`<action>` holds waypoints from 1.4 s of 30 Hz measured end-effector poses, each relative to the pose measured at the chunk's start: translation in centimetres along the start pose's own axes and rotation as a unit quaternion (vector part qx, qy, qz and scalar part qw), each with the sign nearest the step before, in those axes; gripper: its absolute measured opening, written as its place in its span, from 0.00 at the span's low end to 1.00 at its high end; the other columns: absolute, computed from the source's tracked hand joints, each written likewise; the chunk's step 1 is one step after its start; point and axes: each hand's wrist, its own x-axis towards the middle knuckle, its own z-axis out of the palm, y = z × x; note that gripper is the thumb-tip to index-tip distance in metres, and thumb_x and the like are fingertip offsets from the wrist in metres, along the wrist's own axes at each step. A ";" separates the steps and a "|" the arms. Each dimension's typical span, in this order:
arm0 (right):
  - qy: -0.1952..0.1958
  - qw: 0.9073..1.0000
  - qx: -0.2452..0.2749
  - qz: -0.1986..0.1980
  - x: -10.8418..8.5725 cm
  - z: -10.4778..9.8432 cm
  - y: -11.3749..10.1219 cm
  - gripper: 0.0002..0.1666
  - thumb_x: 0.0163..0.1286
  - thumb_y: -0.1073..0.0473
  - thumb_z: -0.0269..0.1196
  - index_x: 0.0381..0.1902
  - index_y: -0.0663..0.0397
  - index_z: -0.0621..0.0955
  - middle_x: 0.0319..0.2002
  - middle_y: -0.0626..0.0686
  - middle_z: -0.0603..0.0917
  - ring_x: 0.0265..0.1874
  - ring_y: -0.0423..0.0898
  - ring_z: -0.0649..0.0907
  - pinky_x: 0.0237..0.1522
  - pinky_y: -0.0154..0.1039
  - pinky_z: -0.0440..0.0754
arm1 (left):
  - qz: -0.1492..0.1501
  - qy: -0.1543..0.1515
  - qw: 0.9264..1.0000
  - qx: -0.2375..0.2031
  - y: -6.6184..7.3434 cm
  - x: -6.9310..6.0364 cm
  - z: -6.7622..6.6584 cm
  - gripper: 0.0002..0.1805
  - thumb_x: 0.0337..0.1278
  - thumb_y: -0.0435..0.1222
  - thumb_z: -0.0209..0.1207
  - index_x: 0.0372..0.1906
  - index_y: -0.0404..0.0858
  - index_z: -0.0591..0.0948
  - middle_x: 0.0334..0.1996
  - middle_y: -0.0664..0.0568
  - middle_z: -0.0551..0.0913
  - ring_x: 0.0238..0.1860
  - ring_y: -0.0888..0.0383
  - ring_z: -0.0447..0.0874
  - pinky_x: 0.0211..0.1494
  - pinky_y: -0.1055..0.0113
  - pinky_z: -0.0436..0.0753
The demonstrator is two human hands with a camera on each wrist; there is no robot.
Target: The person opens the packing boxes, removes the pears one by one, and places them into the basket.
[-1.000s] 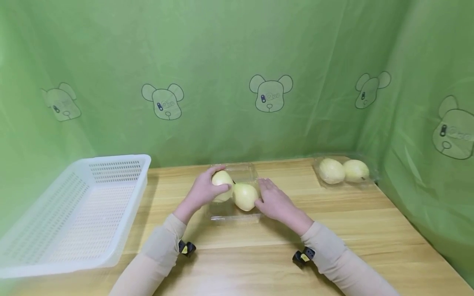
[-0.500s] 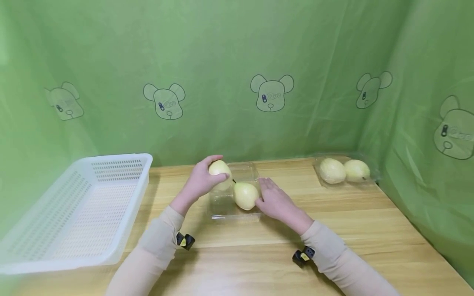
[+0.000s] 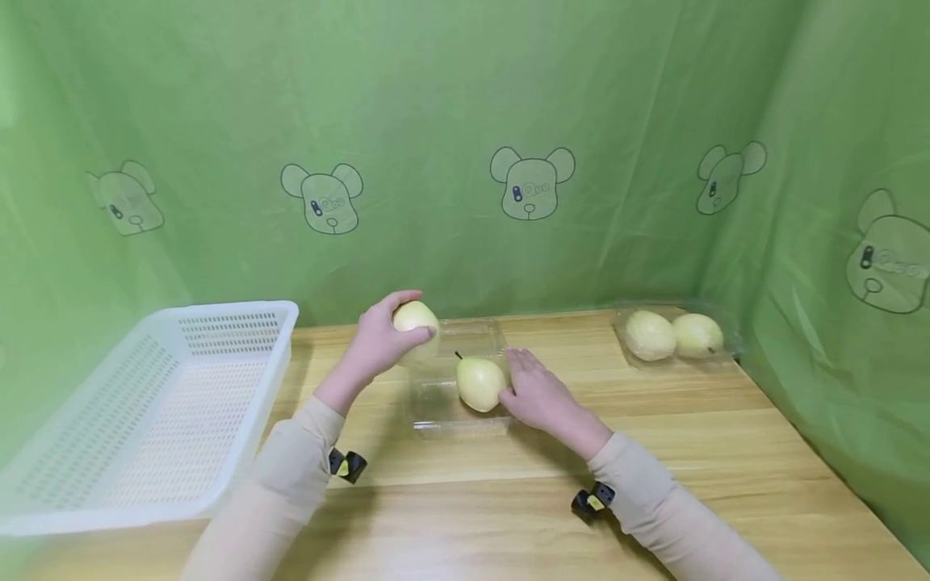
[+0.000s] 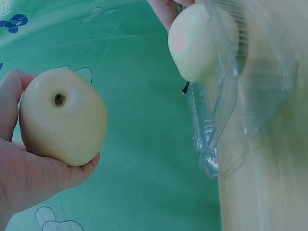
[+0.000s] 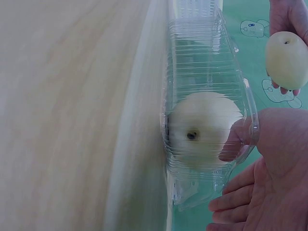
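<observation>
A pale yellow, rounded pear is held in the air by the left hand, whose thumb and fingers curve around its sides with no gap to spare; the dark pit at one end of the fruit shows in the left wrist view. It hangs just left of an open, clear, ribbed plastic box and, in the left wrist view, stands clear of both the box and the wood. Inside that box, toward its right side, lies another pale yellow pear with a short dark stem, which points back and to the left. The right hand is at the box's right side, its fingers straight and its thumb reaching over the edge to touch this second fruit without gripping it. Both arms wear light beige sleeves, and a small black device with a yellow mark sits at each wrist. Well apart, at the far right, two more pale yellow pears lie side by side in another clear plastic container. To the left stands a large white rectangular basket of perforated plastic. All this rests on a light wood-grain table, enclosed by green cloth printed with outlined bear heads.
</observation>
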 end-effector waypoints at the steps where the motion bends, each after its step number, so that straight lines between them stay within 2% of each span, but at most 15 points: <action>1: 0.001 1.000 0.000 0.000 0.0 0.0 0.0 0.43 0.65 0.54 0.55 0.71 0.73 0.57 0.72 0.69 0.60 0.73 0.65 0.59 0.75 0.57 0.58 | -0.001 0.002 1.000 0.003 0.0 0.1 -0.2 0.36 0.49 0.39 0.67 0.66 0.41 0.72 0.62 0.41 0.76 0.52 0.44 0.79 0.52 0.54 0.83; 13: -0.004 1.000 -0.003 0.003 0.1 0.1 0.0 0.43 0.65 0.54 0.55 0.72 0.72 0.57 0.72 0.69 0.60 0.73 0.65 0.59 0.75 0.57 0.58 | -0.012 0.012 1.000 0.023 0.5 -0.2 -2.4 0.37 0.49 0.40 0.67 0.67 0.41 0.71 0.64 0.42 0.74 0.55 0.44 0.77 0.56 0.52 0.81; 20: -0.004 1.000 -0.002 0.001 0.1 0.2 -0.1 0.43 0.65 0.54 0.55 0.72 0.73 0.57 0.72 0.69 0.60 0.73 0.65 0.59 0.75 0.57 0.58 | -0.017 0.009 0.999 0.050 0.7 -0.5 -3.7 0.38 0.51 0.41 0.66 0.69 0.42 0.69 0.66 0.41 0.73 0.56 0.43 0.77 0.56 0.50 0.81; 42: -0.003 1.000 -0.007 0.002 0.1 0.1 0.1 0.42 0.66 0.54 0.54 0.72 0.73 0.57 0.73 0.69 0.60 0.73 0.65 0.59 0.75 0.56 0.58 | -0.001 0.009 0.993 0.121 0.1 -1.1 -6.5 0.39 0.51 0.41 0.66 0.70 0.41 0.67 0.65 0.42 0.74 0.52 0.43 0.79 0.51 0.51 0.83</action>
